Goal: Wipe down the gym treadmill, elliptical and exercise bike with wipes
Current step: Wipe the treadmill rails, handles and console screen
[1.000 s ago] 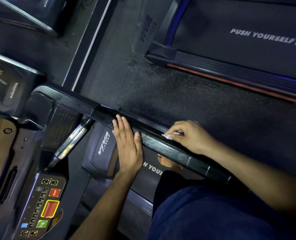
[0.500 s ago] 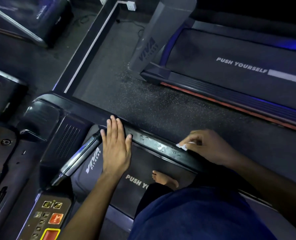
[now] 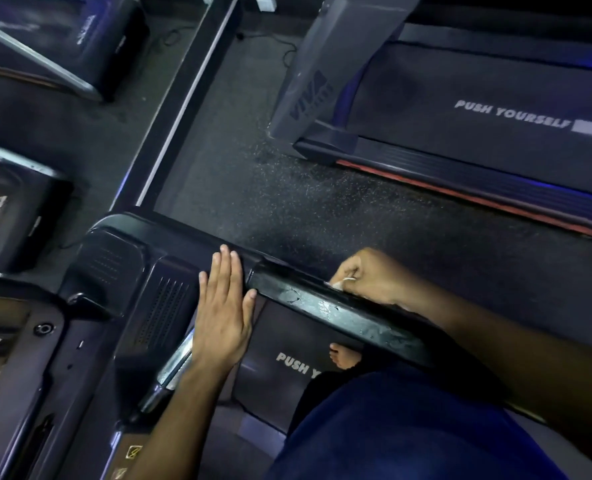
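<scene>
- Two hands work on the near treadmill's side handrail (image 3: 339,313), a long black bar running from the console (image 3: 121,271) toward the person's body.
- Right hand (image 3: 370,277) has its fingers curled round a small white wipe (image 3: 339,284), pressing it on the rail's far edge; only a sliver of the wipe shows.
- Left hand (image 3: 223,313) lies flat, fingers straight and together, where the rail meets the console — bracing, holding nothing.
- I judge the wipe light, limp and damp: it will bunch and slip out unless pinched firmly in a wad under the fingertips.
- The rail looks rigid, fixed and smooth, with smears showing along its top — it should take firm pressure, though a wet gloss finish may be slick.
- A second treadmill (image 3: 495,109) stands well apart across the floor.
</scene>
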